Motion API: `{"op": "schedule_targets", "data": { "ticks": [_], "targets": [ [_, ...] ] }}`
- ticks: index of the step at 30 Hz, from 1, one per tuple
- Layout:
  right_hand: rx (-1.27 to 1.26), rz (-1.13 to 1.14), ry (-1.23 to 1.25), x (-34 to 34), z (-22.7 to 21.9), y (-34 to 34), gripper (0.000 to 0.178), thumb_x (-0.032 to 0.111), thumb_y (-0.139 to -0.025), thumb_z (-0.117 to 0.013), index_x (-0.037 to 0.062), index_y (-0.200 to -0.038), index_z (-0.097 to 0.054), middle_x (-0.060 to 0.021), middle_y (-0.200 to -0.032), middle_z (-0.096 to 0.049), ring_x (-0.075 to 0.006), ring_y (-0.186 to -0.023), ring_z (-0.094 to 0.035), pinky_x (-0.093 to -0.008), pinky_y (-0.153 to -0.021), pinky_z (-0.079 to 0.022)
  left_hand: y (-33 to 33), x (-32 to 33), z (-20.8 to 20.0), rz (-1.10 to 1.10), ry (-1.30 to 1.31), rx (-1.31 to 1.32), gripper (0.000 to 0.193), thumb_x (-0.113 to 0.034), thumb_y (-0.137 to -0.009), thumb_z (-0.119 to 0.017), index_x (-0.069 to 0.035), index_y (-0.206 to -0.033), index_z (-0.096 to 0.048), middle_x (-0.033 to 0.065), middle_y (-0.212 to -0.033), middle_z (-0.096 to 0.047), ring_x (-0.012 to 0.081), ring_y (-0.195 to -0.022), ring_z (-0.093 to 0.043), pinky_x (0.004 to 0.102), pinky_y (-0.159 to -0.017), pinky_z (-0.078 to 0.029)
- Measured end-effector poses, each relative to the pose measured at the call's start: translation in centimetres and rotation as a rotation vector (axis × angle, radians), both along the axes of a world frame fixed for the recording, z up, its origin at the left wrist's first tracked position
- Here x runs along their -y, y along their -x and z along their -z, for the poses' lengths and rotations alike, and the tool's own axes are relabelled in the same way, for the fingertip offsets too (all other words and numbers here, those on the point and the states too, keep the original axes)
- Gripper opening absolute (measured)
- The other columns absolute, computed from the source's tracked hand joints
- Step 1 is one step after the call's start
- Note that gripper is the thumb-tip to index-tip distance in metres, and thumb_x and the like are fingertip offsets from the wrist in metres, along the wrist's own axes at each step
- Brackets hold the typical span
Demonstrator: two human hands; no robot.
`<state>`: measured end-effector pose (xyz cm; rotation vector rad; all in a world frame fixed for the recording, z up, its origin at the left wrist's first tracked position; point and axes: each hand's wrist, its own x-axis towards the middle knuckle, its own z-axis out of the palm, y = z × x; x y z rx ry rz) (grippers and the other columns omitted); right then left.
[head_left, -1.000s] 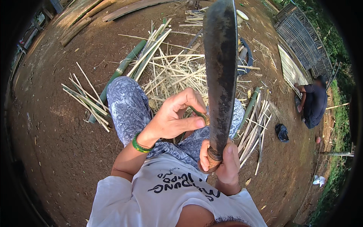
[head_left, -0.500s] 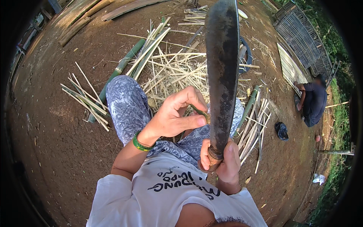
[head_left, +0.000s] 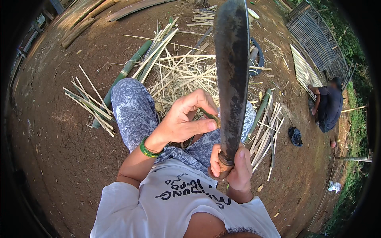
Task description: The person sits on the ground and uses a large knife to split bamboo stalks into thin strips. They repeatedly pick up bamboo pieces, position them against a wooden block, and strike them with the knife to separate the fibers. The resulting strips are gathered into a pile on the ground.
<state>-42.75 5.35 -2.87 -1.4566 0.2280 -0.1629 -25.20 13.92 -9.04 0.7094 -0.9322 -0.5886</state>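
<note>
My right hand (head_left: 239, 171) is closed round the wooden handle of a machete (head_left: 233, 75), whose broad dark blade points up and away from me. Between the thumb and curled fingers of my left hand (head_left: 189, 118) is a short green strip (head_left: 211, 116), which looks like split bamboo. Its far end meets or passes behind the blade, so I cannot tell whether they touch. Past my knees lies a heap of pale bamboo strips and shavings (head_left: 178, 79) on the ground.
Green bamboo poles (head_left: 126, 68) lie at the left, beside a bundle of split strips (head_left: 90, 104). More strips (head_left: 270, 135) and a black plastic bag (head_left: 295, 136) are at the right. Farther right, another person (head_left: 330, 105) crouches by a slatted bamboo panel (head_left: 305, 69).
The machete blade has shifted very slightly to the left. Both hands keep their grips and the rest looks the same.
</note>
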Motion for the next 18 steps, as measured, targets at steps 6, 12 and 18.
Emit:
{"op": "schedule_targets", "data": {
  "ticks": [6, 12, 18],
  "targets": [
    [0.012, -0.001, 0.021, -0.03, 0.06, -0.03, 0.073, 0.057, -0.103, -0.029, -0.0103, -0.125, -0.047, -0.0030, -0.057, -0.052, -0.0069, -0.045, -0.042, -0.0232, -0.043, -0.030, 0.06, 0.08, 0.08, -0.006, 0.011, 0.002, 0.018, -0.003, -0.084, -0.076, -0.003, -0.094, -0.061, 0.0056, -0.093, -0.061, 0.0151, -0.090, -0.058, 0.0299, -0.082, -0.045],
    [0.001, 0.003, 0.021, 0.01, 0.17, 0.07, 0.076, 0.058, -0.102, -0.028, -0.0112, -0.129, -0.045, -0.0026, -0.057, -0.052, -0.0063, -0.044, -0.041, -0.0229, -0.042, -0.029, 0.15, 0.20, 0.11, 0.007, 0.018, -0.010, 0.017, -0.002, -0.084, -0.076, -0.003, -0.093, -0.061, 0.0058, -0.093, -0.062, 0.0150, -0.091, -0.059, 0.0301, -0.082, -0.045],
    [-0.040, 0.028, 0.049, -0.14, 0.06, 0.20, 0.082, 0.062, -0.101, -0.029, -0.0103, -0.138, -0.041, -0.0025, -0.057, -0.052, -0.0055, -0.043, -0.041, -0.0226, -0.040, -0.028, 0.17, 0.41, 0.13, -0.027, 0.043, 0.030, 0.018, -0.001, -0.083, -0.076, -0.003, -0.094, -0.061, 0.0062, -0.091, -0.064, 0.0151, -0.088, -0.060, 0.0302, -0.081, -0.046]
  ]
}}
